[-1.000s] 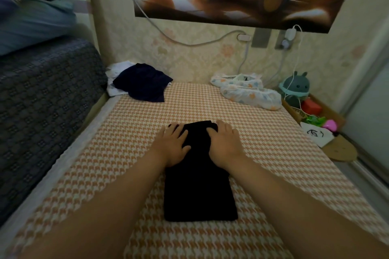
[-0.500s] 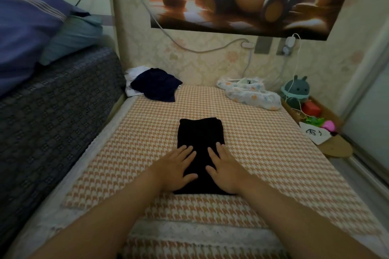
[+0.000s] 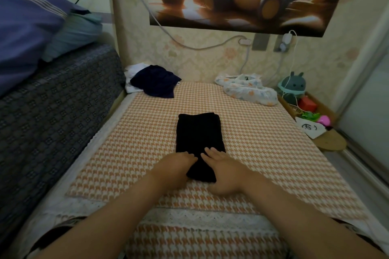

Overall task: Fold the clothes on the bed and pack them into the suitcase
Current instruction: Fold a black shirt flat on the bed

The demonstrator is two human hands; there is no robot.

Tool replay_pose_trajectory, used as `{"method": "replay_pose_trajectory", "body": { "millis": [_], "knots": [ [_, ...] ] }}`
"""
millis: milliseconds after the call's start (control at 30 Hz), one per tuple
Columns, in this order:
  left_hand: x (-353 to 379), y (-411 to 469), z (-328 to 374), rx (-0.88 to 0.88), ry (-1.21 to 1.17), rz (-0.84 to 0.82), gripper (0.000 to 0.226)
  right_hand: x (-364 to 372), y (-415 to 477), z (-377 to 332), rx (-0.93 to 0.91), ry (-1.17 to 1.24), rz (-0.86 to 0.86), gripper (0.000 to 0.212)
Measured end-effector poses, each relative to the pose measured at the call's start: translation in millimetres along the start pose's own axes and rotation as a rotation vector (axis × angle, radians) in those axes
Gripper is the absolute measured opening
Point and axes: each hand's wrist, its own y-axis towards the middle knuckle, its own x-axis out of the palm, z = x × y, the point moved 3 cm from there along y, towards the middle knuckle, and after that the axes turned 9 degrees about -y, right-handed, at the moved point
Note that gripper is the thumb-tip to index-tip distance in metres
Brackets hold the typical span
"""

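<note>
While both hands sit at its 6 o'clock end, the black garment [image 3: 199, 132] lies folded mid-bed [image 3: 126, 153], long axis running 12 to 6, most of its length beyond the fingertips.

Left hand [image 3: 174, 167]: fingers bent over the near-left corner, apparently gripping it. Right hand [image 3: 225, 174]: fingers fairly straight across the near-right edge, thumb hidden; pinching or only pressing, cannot tell. Both equally near.

Cloth narrows between the hands. Likely next: lift the near end toward 12 for another fold.

Unfolded: navy garment [image 3: 155, 81] at 11, floral cloth [image 3: 248, 90] at 1.

Suitcase not in view. Wooden tray [image 3: 325, 107] at 2 holds a red box [image 3: 307, 104] and small toys.
</note>
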Motion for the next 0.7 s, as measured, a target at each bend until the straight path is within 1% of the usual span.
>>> {"method": "replay_pose_trajectory", "body": {
  "millis": [67,100,167,200,233,267,300,333,400,500,567,600,633,667,700],
  "knots": [
    [-8,2,-9,-0.02,-0.202,0.162,0.048,-4,1,0,0.024,0.054,0.015,0.097],
    [-10,3,-15,-0.033,-0.298,0.207,0.044,-6,2,1,0.031,0.084,0.021,0.093],
    [-11,5,-29,-0.072,-0.443,0.257,0.029,-10,5,10,0.057,0.159,0.069,0.079],
    [-12,7,-34,-0.11,-0.503,0.29,0.02,-13,7,18,0.083,0.227,0.133,0.069],
    [-14,9,-38,-0.147,-0.568,0.332,0.012,-18,9,26,0.118,0.312,0.217,0.055],
    [-16,12,-41,-0.182,-0.638,0.376,0.009,-21,12,35,0.167,0.402,0.298,0.038],
    [-17,16,-43,-0.216,-0.713,0.418,0.01,-25,15,44,0.211,0.487,0.366,0.02],
    [-18,20,-46,-0.261,-0.78,0.454,0.013,-28,19,51,0.244,0.564,0.419,0.011],
    [-20,30,-53,-0.339,-0.863,0.504,0.021,-30,27,61,0.306,0.692,0.439,0.01],
    [-20,46,-62,-0.421,-0.811,0.564,0.03,-25,43,65,0.379,0.742,0.47,0.009],
    [-22,56,-66,-0.516,-0.794,0.607,0.038,-20,55,67,0.438,0.753,0.527,0.017],
    [-23,59,-68,-0.548,-0.739,0.644,0.042,-17,60,68,0.472,0.763,0.546,0.021],
    [-26,62,-67,-0.52,-0.598,0.696,0.044,-14,65,70,0.503,0.771,0.56,0.023],
    [-28,66,-63,-0.421,-0.406,0.73,0.043,-11,70,72,0.531,0.766,0.567,0.021],
    [-29,69,-55,-0.268,-0.218,0.726,0.04,-9,73,74,0.556,0.753,0.569,0.02]
  ]
}}
